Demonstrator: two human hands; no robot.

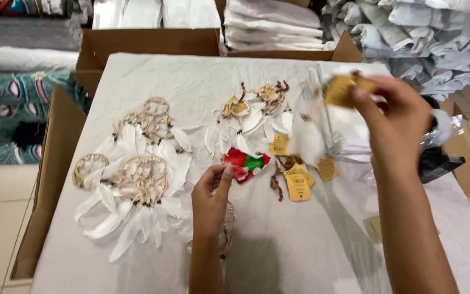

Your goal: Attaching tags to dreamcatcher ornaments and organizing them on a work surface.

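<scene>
My left hand [211, 191] pinches the edge of a small red, green and white packet [247, 163] lying on the white cloth-covered table [191, 76]. A dream catcher ring [227, 226] shows partly under that wrist. My right hand [395, 117] is raised over the table's right side, gripping a blurred dream catcher [339, 90] whose white feathers [308, 139] and a yellow tag [327, 169] hang below. Several dream catchers with white feathers [137, 179] lie at the left. Two more dream catchers [251, 111] lie in the middle.
Loose yellow tags [297, 182] and brown cords lie beside the packet. Open cardboard boxes [148, 41] with folded white cloth stand behind the table. Rolled patterned fabric [12, 103] lies at the left, bundled grey-white fabric [425, 38] at the right. A black object [439, 163] sits at the right edge.
</scene>
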